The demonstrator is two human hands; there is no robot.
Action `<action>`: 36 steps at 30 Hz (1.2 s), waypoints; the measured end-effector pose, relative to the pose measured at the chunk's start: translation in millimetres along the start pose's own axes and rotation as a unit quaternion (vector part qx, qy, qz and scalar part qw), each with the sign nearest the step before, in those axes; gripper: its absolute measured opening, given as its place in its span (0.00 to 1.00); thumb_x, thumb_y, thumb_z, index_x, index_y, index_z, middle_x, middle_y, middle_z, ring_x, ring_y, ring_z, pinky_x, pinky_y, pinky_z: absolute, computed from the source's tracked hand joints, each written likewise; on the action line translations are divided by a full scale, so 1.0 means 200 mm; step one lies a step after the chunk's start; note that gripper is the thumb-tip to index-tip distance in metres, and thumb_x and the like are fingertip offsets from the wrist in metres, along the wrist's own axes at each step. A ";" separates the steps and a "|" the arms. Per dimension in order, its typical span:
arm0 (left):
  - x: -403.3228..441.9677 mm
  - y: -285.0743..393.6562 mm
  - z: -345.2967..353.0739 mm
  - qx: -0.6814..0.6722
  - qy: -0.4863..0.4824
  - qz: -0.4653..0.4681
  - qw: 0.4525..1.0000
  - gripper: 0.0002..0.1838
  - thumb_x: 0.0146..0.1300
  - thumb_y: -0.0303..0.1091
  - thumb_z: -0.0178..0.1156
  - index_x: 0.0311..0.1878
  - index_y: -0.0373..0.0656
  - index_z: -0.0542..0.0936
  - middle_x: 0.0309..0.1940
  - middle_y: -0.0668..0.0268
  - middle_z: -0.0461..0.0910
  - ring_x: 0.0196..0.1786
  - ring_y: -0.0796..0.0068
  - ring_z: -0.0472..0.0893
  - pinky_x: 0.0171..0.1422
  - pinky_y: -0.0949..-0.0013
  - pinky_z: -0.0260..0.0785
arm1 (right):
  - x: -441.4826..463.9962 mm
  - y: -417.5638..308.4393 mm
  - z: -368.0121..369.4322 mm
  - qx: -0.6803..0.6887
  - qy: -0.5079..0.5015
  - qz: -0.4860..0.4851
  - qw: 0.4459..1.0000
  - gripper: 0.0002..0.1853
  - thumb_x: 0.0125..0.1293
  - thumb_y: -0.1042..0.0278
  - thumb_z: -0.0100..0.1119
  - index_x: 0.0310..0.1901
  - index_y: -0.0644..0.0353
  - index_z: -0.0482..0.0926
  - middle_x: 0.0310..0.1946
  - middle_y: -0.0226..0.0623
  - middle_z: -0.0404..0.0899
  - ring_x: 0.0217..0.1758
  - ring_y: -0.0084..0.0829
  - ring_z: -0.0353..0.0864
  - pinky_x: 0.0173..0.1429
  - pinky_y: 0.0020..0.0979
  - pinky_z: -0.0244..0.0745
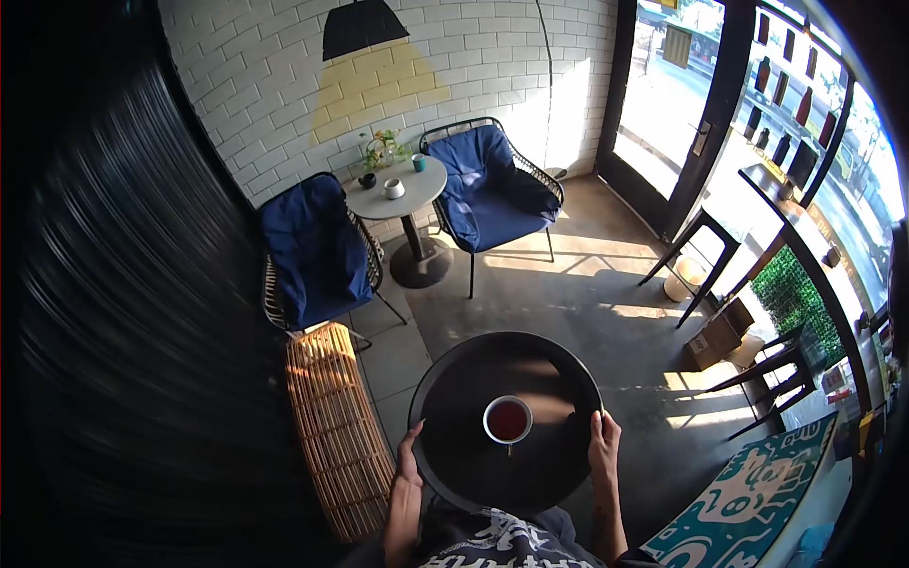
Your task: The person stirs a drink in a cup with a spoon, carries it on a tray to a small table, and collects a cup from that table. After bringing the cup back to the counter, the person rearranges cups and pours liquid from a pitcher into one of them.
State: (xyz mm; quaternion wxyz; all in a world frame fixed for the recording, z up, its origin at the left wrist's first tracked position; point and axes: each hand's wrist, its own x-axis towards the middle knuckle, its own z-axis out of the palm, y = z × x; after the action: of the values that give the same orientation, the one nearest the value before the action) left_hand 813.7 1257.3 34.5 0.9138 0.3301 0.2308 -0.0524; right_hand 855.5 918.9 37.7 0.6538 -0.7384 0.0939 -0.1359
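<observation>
A round black tray (454,454) is held level in front of my body. On it, near the middle, stands a white cup (507,419) of dark red drink, its handle toward me. My left hand (409,454) grips the tray's left rim, thumb at the edge and the other fingers hidden beneath. The right rim is gripped by my right hand (603,441), whose fingers are partly hidden under the tray.
Ahead stands a small round table (421,192) with several small vessels and a plant. Blue-cushioned chairs (497,194) flank it. A wicker bench (336,417) is at left. To the right are a glass door (668,104), black stools, a cardboard box (720,333) and a teal patterned surface (753,483).
</observation>
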 end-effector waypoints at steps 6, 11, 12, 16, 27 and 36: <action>0.50 0.29 0.16 0.018 0.025 0.004 1.000 0.27 0.64 0.47 0.64 0.59 0.39 0.79 0.54 0.63 0.83 0.54 0.65 0.82 0.61 0.62 0.73 | 0.43 -0.06 0.26 0.012 0.019 0.062 0.998 0.13 0.77 0.63 0.55 0.40 0.66 0.77 0.30 0.20 0.69 0.36 0.14 0.63 0.42 0.20 0.63; 0.86 0.46 0.34 0.016 -0.008 0.013 1.000 0.28 0.62 0.48 0.65 0.59 0.39 0.79 0.55 0.62 0.81 0.56 0.63 0.80 0.64 0.60 0.70 | 0.76 -0.04 0.42 0.017 0.072 0.034 0.997 0.13 0.78 0.64 0.53 0.37 0.66 0.76 0.28 0.19 0.67 0.34 0.13 0.62 0.38 0.20 0.62; 0.94 0.47 0.36 0.019 -0.011 0.009 1.000 0.28 0.62 0.48 0.65 0.59 0.39 0.79 0.55 0.62 0.81 0.56 0.63 0.80 0.64 0.60 0.70 | 0.84 -0.05 0.43 0.008 0.015 0.030 0.999 0.13 0.78 0.65 0.53 0.37 0.65 0.76 0.27 0.18 0.66 0.33 0.12 0.61 0.37 0.20 0.61; 1.26 0.52 0.51 0.011 -0.018 -0.004 1.000 0.28 0.61 0.47 0.66 0.59 0.38 0.78 0.54 0.62 0.82 0.56 0.63 0.80 0.63 0.61 0.70 | 1.15 -0.02 0.51 -0.005 0.033 0.030 0.999 0.13 0.78 0.65 0.52 0.35 0.65 0.75 0.25 0.17 0.65 0.32 0.12 0.59 0.35 0.21 0.59; 2.09 0.59 1.04 0.031 -0.011 -0.044 0.998 0.26 0.64 0.44 0.63 0.61 0.39 0.78 0.56 0.60 0.82 0.57 0.63 0.81 0.65 0.59 0.72 | 2.04 -0.15 0.54 -0.040 0.064 0.011 0.997 0.14 0.79 0.64 0.50 0.37 0.66 0.75 0.25 0.18 0.65 0.32 0.12 0.59 0.34 0.22 0.57; 2.51 0.69 1.53 0.014 -0.046 -0.112 0.993 0.25 0.64 0.42 0.63 0.61 0.40 0.78 0.56 0.61 0.82 0.58 0.64 0.81 0.66 0.60 0.71 | 2.59 -0.13 0.54 -0.021 0.068 0.008 0.997 0.15 0.79 0.64 0.48 0.38 0.67 0.76 0.26 0.19 0.69 0.32 0.11 0.62 0.35 0.22 0.59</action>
State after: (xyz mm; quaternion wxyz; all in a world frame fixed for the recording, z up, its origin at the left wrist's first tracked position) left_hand 1412.6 1201.4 92.4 0.9071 0.3122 0.2237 -0.1724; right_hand 1378.5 859.9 91.1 0.6315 -0.7402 0.1465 -0.1786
